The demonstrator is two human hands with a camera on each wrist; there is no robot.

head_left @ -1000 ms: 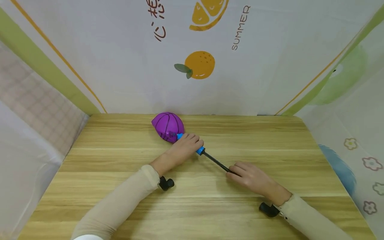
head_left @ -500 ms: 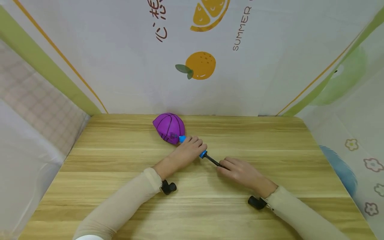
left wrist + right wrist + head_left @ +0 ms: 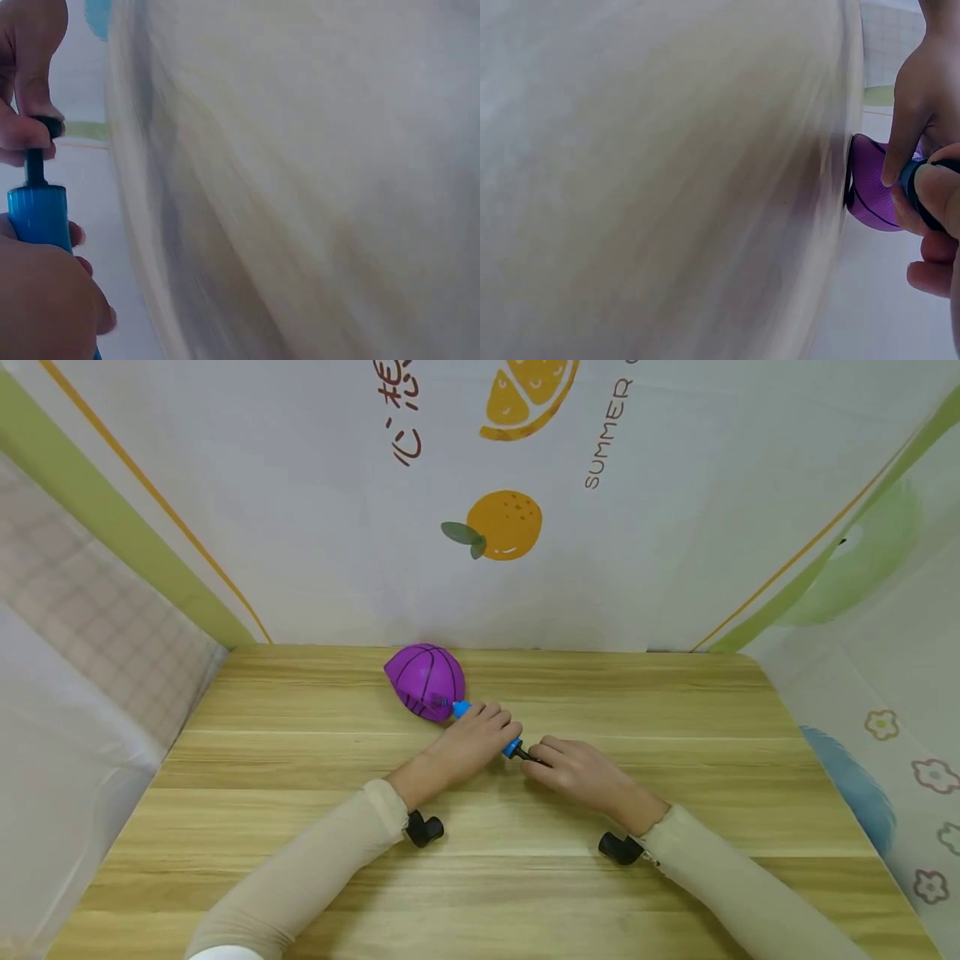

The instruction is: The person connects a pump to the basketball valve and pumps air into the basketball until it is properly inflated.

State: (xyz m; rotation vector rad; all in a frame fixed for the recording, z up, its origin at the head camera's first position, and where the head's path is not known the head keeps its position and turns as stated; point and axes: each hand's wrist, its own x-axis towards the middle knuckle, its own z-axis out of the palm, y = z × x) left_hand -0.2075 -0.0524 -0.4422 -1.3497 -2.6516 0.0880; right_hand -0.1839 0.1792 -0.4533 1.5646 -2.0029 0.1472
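Clasping blue pump (image 3: 37, 214) in left grip (image 3: 474, 737), pinching black handle (image 3: 51, 126) in right grip (image 3: 577, 772), purple ball (image 3: 426, 679) just beyond left grip

Dented purple ball (image 3: 424, 680) sits on light wood-grain table (image 3: 517, 902), far side; slim blue-and-black tubular pump (image 3: 512, 748) extends right of it, through your left hand (image 3: 471, 741) to your right hand (image 3: 576, 774).

A purple ball (image 3: 427, 675) with black lines is lying slack and misshapen near the far edge of the wooden table (image 3: 517, 893), its pointed end facing left. A blue hand pump (image 3: 512, 748) is slanting away from its near right side, its black rod (image 3: 34, 166) protruding only briefly.
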